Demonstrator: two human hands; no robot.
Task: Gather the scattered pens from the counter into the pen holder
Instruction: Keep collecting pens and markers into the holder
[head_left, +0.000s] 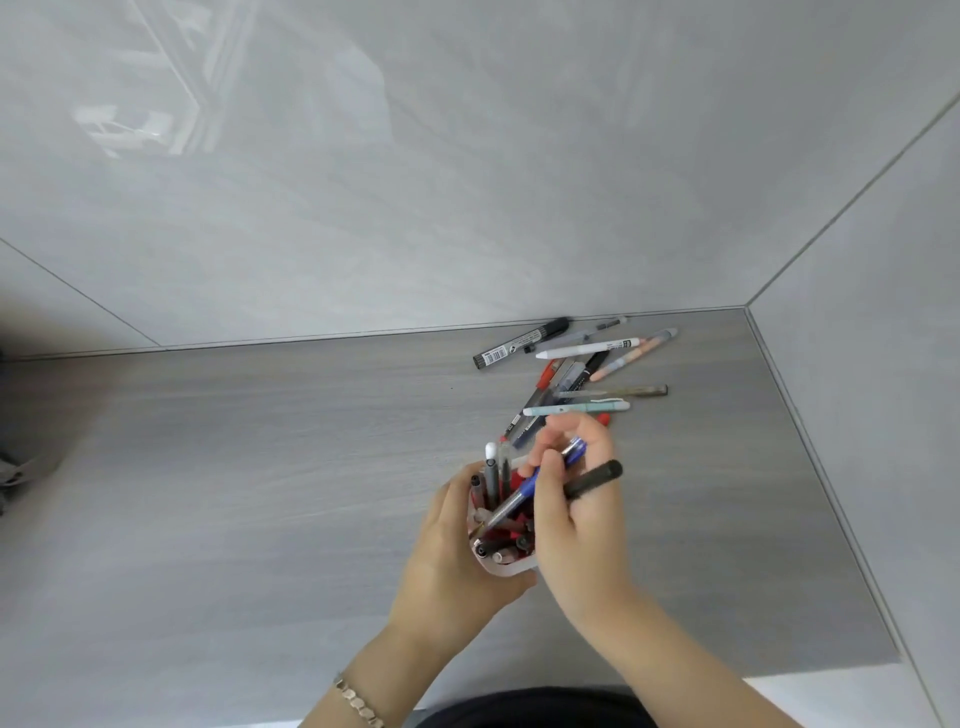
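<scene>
Your left hand wraps its fingers round the left side of the white plastic pen holder, steadying it on the grey wood-grain counter near you; it is already crowded with pens. Just right of it, your right hand is closed on a blue barrelled pen, tip angled down into the holder, and a black marker pointing right. You appear to be mid-drop: next, slide both in and let go. Farther right, near the wall, the scattered pile of loose pens still waits.
</scene>
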